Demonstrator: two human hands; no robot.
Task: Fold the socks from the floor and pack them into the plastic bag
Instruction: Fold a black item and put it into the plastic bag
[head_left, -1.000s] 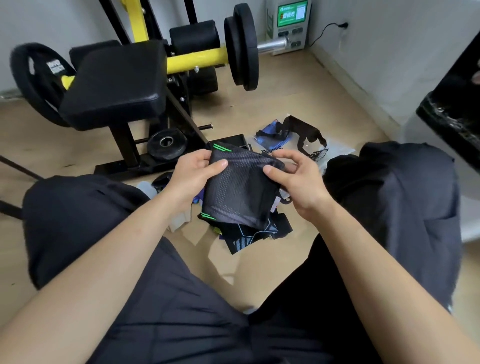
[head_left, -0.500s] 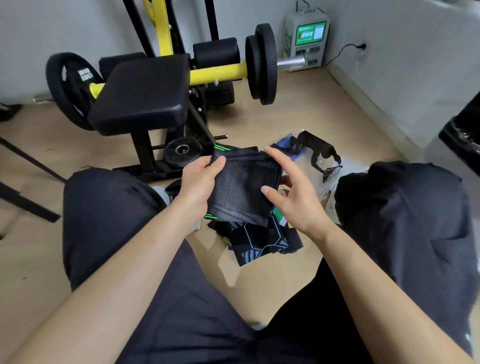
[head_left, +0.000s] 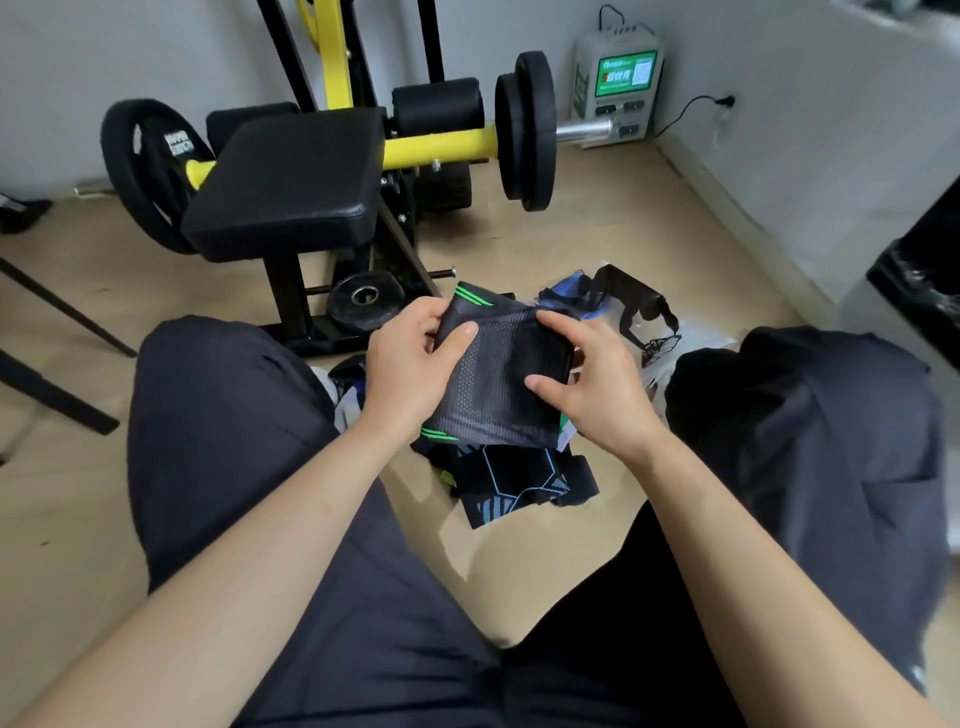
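Since half a second ago: curls the fingers of the right hand (head_left: 597, 384) over the upper right corner of the sock (head_left: 498, 395), no longer stretched along its right edge; presses that thumb flat on the front face, lower down. Keeps the left hand (head_left: 410, 364) on the left edge as before, thumb on the front, fingers hidden behind the cloth. So grips the sock with both hands. Holds it in the same place as earlier: in the air between the knees, just above the pile of socks (head_left: 519, 493) on the floor, apart from the plastic bag (head_left: 696, 343), clear and crumpled on the floor near the right knee, a black cut-out card (head_left: 634, 301) beside it.

Looks like a folded, roughly square packet of dark grey-black knit. Carries a dotted mesh band across the middle and bright green stripes at the upper left corner and again at the lower left edge. Hides part of the pile below: dark socks with pale blue lines, loose and overlapping. Behind, a black and yellow weight bench (head_left: 291, 182).
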